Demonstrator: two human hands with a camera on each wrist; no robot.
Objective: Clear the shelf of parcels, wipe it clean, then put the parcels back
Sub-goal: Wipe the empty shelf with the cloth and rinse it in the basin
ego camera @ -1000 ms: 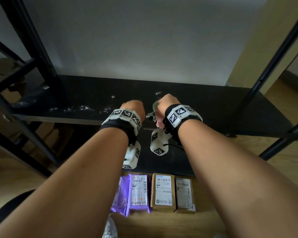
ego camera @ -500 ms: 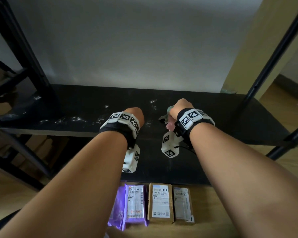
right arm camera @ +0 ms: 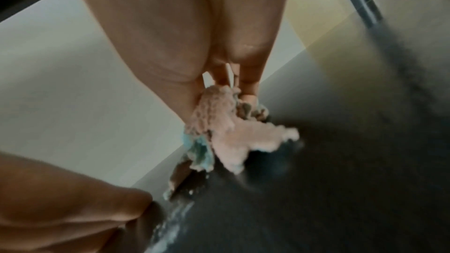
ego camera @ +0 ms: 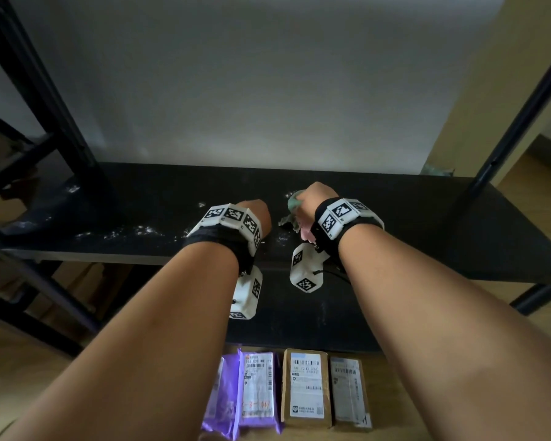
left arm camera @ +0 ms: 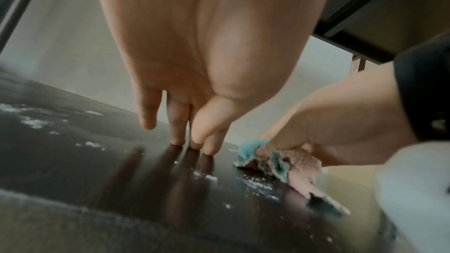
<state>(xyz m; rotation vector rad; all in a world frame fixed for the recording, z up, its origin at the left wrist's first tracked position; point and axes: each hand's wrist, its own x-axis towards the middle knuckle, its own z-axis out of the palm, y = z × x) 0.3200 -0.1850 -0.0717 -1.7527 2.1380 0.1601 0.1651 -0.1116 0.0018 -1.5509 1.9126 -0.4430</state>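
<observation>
Fingertips of left hand touch shelf; right hand grips cloth.

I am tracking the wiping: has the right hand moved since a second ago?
Yes: the right hand, gripping the cloth, moved toward the back edge of the shelf.

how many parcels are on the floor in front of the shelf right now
4 show, in a row below the shelf edge: purple parcel half behind the left arm, second purple parcel, cardboard box, slimmer box. The arms may hide more.
</observation>
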